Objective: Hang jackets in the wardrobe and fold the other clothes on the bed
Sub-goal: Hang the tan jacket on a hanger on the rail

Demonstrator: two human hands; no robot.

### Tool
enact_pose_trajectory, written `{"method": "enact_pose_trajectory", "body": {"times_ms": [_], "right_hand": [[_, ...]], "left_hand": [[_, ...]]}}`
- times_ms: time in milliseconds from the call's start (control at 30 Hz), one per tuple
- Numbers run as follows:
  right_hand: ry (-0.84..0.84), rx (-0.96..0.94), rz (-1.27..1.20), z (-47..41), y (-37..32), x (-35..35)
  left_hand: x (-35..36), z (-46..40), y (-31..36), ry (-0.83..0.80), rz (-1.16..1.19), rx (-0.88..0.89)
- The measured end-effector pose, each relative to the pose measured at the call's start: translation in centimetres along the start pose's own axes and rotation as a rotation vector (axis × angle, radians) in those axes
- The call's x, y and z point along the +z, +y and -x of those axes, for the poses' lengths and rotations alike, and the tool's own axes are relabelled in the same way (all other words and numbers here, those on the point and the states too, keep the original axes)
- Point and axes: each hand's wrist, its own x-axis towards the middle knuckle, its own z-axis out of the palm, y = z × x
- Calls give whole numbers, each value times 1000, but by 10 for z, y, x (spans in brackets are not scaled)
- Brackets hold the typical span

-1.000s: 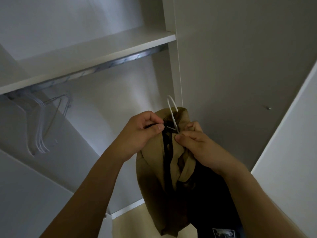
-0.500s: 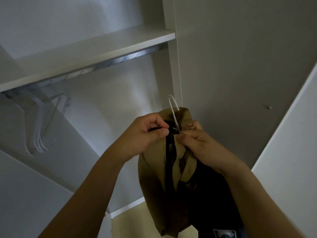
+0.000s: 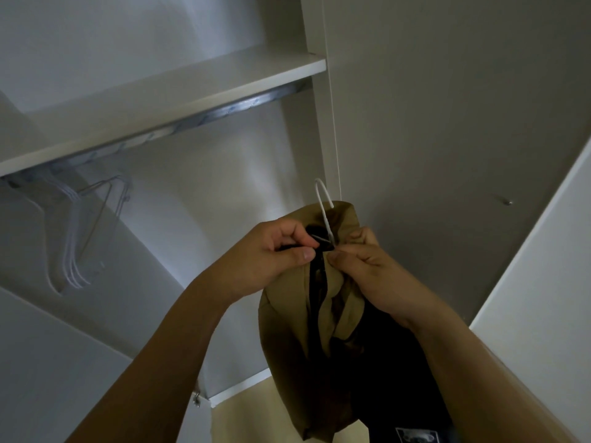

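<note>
A tan jacket (image 3: 287, 340) with a dark lining hangs on a white hanger (image 3: 323, 203) whose hook sticks up above the collar. I hold it up in front of the open wardrobe. My left hand (image 3: 265, 254) pinches the jacket's dark front edge at the neck, between thumb and forefinger. My right hand (image 3: 364, 266) pinches the facing edge just right of it, fingertips almost meeting the left thumb. The metal hanging rail (image 3: 224, 111) runs under the white shelf (image 3: 179, 91), above and left of the jacket.
Several bare hangers (image 3: 75, 238) hang from the rail at the far left. A white upright panel (image 3: 319, 123) bounds the wardrobe bay on the right, with a grey wall beyond. A white door panel (image 3: 550, 282) stands at the right edge.
Both hands stay at the jacket's collar with hardly any shift. The fingertips have closed in on each other a little at the zip.
</note>
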Motion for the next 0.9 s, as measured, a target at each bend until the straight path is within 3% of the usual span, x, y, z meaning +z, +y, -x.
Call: {"method": "enact_pose_trajectory", "body": {"times_ms": [333, 433, 600, 700, 900], "right_hand": [[52, 24, -62, -1, 4, 3], [79, 15, -66, -3, 2, -2], [126, 0, -58, -5, 0, -7], [171, 2, -64, -6, 4, -6], [295, -21, -110, -10, 8, -1]], "left_hand": [[4, -2, -12, 25, -164, 18], [16, -3, -22, 200, -225, 167], [26, 2, -31, 445, -680, 383], [26, 7, -26, 457, -855, 396], [44, 11, -25, 402, -921, 460]]}}
